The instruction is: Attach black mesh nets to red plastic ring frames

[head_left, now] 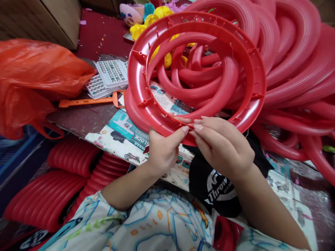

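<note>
Patterned clothing (151,219) lies nearest, at six o'clock. Beyond it, a dark tabletop (78,120) bears printed card (115,139). Ribbed red hoops (311,31) heap from twelve to three o'clock; more red hoops (70,157) stack at eight. An orange bag (39,66) sits between nine and ten, a cardboard box (39,24) at ten. Just above centre, the held red ring (138,75) turns its hollow, ribbed face toward the camera; being round, it shows no clear long axis. The left hand (163,150) grips its six-o'clock rim; the right hand's (226,150) bent fingertips pinch just beside.
</note>
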{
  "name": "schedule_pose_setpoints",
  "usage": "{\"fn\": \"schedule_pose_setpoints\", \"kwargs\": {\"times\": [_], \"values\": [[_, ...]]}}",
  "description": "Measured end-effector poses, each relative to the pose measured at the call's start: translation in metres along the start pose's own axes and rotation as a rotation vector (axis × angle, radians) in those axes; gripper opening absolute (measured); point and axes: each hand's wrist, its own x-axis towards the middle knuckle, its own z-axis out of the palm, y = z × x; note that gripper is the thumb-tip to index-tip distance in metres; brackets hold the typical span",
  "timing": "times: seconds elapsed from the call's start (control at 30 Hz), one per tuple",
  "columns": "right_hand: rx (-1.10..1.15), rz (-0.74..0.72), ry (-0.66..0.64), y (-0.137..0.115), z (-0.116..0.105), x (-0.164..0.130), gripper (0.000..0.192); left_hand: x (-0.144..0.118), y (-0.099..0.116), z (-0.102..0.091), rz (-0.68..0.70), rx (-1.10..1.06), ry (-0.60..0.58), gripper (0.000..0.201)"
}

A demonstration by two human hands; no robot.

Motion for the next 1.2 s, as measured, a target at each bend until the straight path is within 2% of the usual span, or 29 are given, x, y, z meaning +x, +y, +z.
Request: {"fn": "schedule_pose_setpoints", "kwargs": {"times": [0.1, 0.23, 0.37, 0.47, 0.57, 0.7, 0.9, 1.0, 1.2], "values": [[-0.182, -0.041, -0.008, -0.001, -0.007, 0.006, 0.017, 0.001, 0.001, 0.001, -0.011, -0.005, 0.029, 0.02], [-0.314, -0.052, -0.074, -0.003, -0.016, 0.014, 0.012, 0.002, 0.005, 0.004, -0.039, -0.011, 0.058, 0.034], [-0.386, -0.076, -0.106, -0.006, -0.019, 0.017, 0.007, 0.0, 0.006, 0.006, -0.034, 0.004, 0.049, 0.031], [-0.391, -0.077, -0.125, -0.008, -0.019, 0.018, 0.007, -0.002, 0.004, 0.005, 0.002, 0.024, 0.036, 0.021], [-0.361, -0.017, -0.147, -0.008, -0.021, 0.016, 0.005, -0.005, 0.003, 0.004, 0.014, 0.045, -0.015, 0.014], [-0.237, 0.065, -0.231, -0.004, -0.023, 0.011, 0.009, -0.006, 0.005, 0.006, 0.015, 0.044, -0.016, 0.016], [-0.235, -0.042, -0.196, 0.002, -0.025, 0.009, 0.012, -0.004, 0.01, 0.008, -0.005, 0.02, 0.004, 0.016], [-0.27, -0.094, -0.171, 0.001, -0.026, 0.013, 0.007, -0.004, 0.012, 0.007, -0.019, 0.04, 0.012, 0.016], [-0.219, -0.094, -0.175, 0.0, -0.029, 0.018, 0.003, -0.007, 0.015, 0.002, -0.07, 0.063, -0.037, 0.011]]}}
